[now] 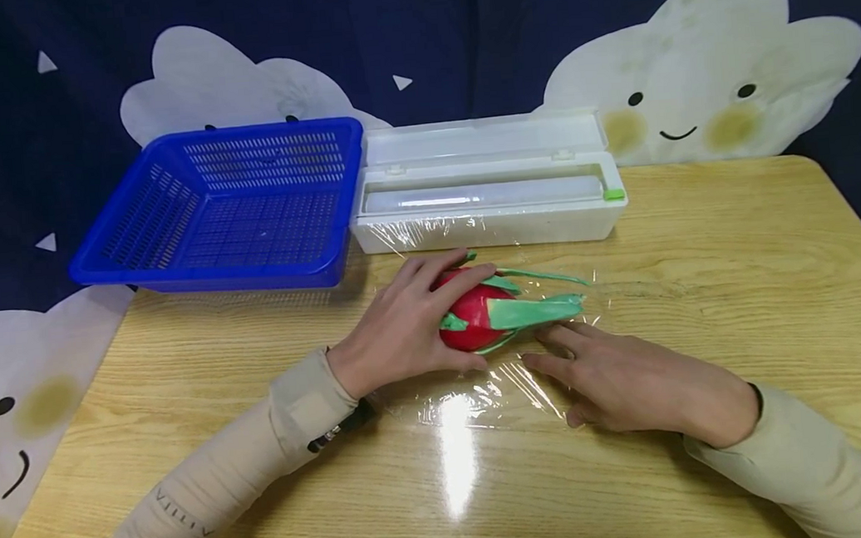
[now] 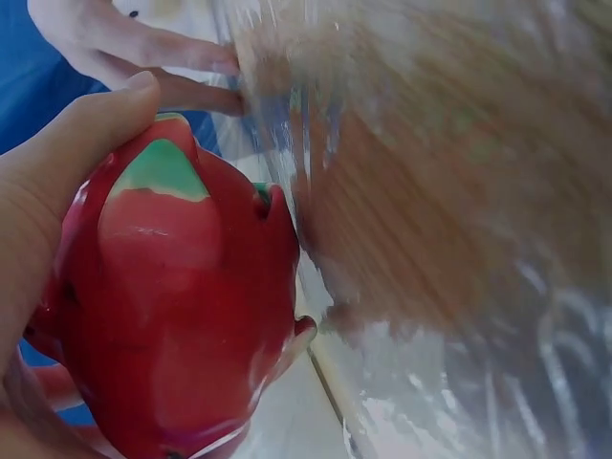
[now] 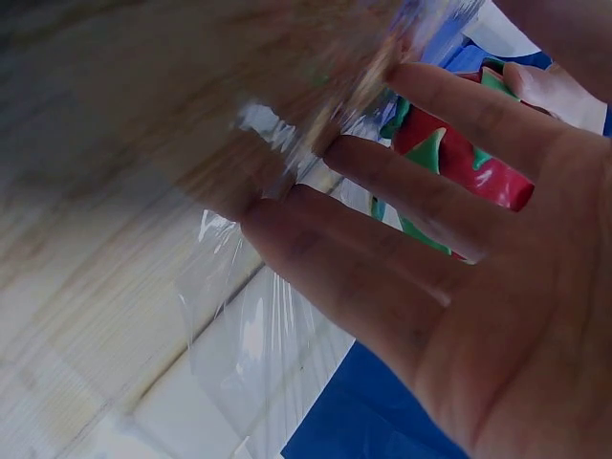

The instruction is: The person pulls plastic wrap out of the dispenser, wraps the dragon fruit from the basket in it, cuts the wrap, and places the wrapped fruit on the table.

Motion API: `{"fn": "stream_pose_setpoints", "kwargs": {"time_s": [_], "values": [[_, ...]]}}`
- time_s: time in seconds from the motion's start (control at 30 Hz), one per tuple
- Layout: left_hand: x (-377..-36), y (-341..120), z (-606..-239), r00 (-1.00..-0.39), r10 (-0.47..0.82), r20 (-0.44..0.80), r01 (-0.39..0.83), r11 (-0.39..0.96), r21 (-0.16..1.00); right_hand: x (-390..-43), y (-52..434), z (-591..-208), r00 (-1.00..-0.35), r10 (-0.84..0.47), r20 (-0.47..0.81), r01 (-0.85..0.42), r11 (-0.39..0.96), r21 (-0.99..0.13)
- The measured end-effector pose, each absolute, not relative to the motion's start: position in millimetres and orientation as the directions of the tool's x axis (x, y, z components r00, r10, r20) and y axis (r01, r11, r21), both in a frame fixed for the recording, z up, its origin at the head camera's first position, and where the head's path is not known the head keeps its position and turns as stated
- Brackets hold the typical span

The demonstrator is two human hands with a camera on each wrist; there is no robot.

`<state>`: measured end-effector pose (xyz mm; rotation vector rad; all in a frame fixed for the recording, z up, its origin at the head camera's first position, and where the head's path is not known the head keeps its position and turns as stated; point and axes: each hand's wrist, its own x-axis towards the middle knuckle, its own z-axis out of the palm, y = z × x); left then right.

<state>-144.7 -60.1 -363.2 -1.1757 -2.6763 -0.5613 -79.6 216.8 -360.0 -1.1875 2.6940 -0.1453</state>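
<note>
The left hand point(image 1: 404, 325) curled its fingers over a red dragon fruit point(image 1: 479, 320) with green scales, grasping it where it lay on a sheet of cling film point(image 1: 477, 399) spread on the desk point(image 1: 739, 281). The right hand point(image 1: 626, 380) lay released, fingers straight and flat on the film just beside the fruit's green tips. Behind the fruit sat a white film dispenser point(image 1: 485, 186) with its lid up, the film running from it, and a blue basket point(image 1: 223, 204) stood to its left.
</note>
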Motion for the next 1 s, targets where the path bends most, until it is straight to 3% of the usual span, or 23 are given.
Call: {"fn": "stream_pose_setpoints", "kwargs": {"time_s": [1.0], "values": [[-135.6, -53.3, -364.0, -0.673, 0.683, 0.284, 0.739, 0.616, 0.272, -81.7, 216.5, -362.2, -0.653, -0.747, -0.128, -0.722, 0.664, -0.195]]}}
